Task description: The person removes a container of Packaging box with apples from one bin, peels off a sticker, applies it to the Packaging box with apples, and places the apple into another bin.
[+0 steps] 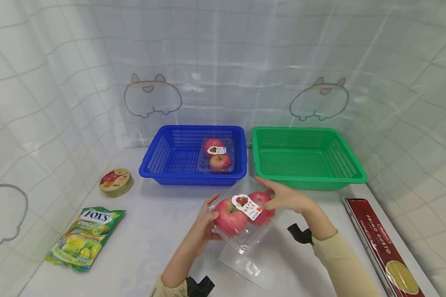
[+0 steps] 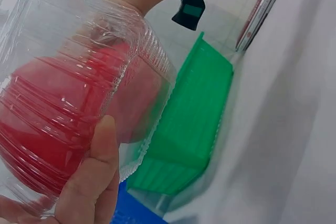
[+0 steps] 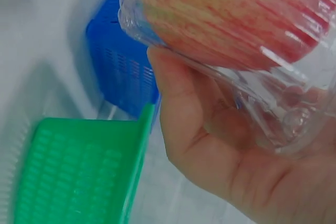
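A clear plastic box of apples (image 1: 231, 220) is held tilted above the table, in front of the two baskets. Two red apples and a white label (image 1: 250, 207) show through its lid. My left hand (image 1: 202, 227) grips the box's left side; in the left wrist view its fingers (image 2: 94, 177) curl against the ribbed plastic. On the far right side my right hand (image 1: 288, 197) holds the box, thumb over the lid near the label. The right wrist view shows that hand (image 3: 210, 135) pressed along the box edge below an apple (image 3: 226, 19).
A blue basket (image 1: 193, 180) at the back holds another box of apples (image 1: 220, 162). Beside it stands a green basket (image 1: 308, 181). A round tin (image 1: 116, 182) and a green candy bag (image 1: 85, 239) lie left; a red spaghetti box (image 1: 384, 247) lies right.
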{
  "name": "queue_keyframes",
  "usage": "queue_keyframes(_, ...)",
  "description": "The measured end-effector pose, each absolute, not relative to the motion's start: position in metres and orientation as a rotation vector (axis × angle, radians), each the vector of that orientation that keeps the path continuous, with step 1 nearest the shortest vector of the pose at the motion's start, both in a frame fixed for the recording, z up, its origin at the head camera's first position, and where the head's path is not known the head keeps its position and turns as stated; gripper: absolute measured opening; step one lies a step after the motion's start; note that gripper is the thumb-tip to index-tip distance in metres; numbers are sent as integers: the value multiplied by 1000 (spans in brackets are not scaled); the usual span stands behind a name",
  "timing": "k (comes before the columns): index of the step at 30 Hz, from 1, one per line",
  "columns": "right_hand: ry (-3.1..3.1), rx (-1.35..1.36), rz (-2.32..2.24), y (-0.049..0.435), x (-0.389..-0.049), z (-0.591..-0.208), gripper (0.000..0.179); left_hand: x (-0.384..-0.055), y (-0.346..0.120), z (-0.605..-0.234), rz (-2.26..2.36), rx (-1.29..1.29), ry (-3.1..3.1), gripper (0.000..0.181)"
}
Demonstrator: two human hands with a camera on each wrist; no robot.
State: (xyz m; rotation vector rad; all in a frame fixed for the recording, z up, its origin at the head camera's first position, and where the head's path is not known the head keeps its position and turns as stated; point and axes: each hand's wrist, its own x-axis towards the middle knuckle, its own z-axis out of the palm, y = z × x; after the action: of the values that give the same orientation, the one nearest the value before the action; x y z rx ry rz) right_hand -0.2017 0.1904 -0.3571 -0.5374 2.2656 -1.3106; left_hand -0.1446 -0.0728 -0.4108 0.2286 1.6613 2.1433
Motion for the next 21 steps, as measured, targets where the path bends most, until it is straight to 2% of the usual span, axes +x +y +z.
queue_keyframes(10, 2220, -482, -1480, 178, -220, -346, 84, -146, -83, -403, 2258, 139, 1712, 64)
queue_keyframes(15, 2228, -293, -1782, 166, -217, -341, 76, -151, -91, -396, 2353, 71, 1739, 65)
queue_keyframes(21, 2124, -98, -2005, 139, -202, -339, 74, -154, -101, -390, 2450, 11, 1795, 63)
